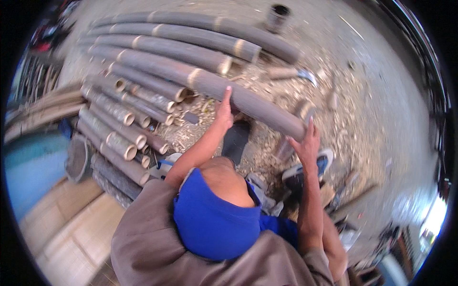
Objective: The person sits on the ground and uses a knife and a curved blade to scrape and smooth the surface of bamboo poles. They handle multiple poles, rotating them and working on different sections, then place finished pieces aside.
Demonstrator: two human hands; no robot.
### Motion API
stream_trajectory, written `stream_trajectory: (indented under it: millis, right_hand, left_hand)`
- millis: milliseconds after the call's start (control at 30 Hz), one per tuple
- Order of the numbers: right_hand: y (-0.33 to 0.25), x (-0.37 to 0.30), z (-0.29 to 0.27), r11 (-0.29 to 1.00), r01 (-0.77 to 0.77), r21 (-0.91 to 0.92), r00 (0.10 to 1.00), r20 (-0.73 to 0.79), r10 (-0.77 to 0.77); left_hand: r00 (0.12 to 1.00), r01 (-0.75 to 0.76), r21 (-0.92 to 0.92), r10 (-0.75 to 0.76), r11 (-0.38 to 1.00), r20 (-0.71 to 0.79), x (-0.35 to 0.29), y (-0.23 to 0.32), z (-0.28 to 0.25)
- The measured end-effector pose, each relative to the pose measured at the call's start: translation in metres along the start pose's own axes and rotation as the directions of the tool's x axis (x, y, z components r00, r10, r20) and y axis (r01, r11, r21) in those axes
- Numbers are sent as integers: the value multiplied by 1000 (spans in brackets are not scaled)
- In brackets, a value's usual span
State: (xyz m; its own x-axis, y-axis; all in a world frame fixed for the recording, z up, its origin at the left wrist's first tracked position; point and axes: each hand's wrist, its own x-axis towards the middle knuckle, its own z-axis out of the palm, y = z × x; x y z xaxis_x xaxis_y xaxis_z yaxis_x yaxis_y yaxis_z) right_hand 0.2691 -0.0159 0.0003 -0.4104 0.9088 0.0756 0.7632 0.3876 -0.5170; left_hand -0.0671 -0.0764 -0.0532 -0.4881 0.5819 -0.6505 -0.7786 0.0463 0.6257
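A long dark bamboo pole (253,102) with pale rings at its joints slants from the far left toward me. My left hand (224,112) grips its near side, fingers partly hidden beneath. Close to the pole's near end, my right hand (307,140) is closed around it, thumb and fingers on opposite sides. Under that end is a short bamboo piece (303,108), partly covered by the pole. Beyond the pole, a tool with a wooden handle (281,73) and a curved metal blade (307,76) lies on the shavings.
Several long bamboo poles (181,45) lie beyond mine. Shorter cut bamboo lengths (114,112) are piled at the left. Wood shavings (353,114) cover the floor. A dark can (278,18) stands at the back. Near my right forearm is a shoe (307,170).
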Motion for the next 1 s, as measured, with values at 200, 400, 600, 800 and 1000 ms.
stream_trajectory:
  millis: [200,400,600,800,1000]
  right_hand:
    - [-24,-81,59,899,-433,-73,852,-358,381]
    - [-44,-113,89,832,-542,-114,840,-96,534]
    - [-45,-98,100,762,-648,-19,762,-2,648]
    - [-39,-91,74,694,-716,74,696,138,704]
    - [14,-20,-43,771,-623,132,779,14,627]
  left_hand:
    - [944,258,450,-323,855,72,-37,-18,-4]
    - [932,-142,829,-209,540,296,-67,-2,3]
    - [820,-560,760,89,329,565,-69,57,-11]
    - [596,-785,547,-117,-290,794,-112,166,73]
    - [611,-735,327,-369,-594,701,-149,227,168]
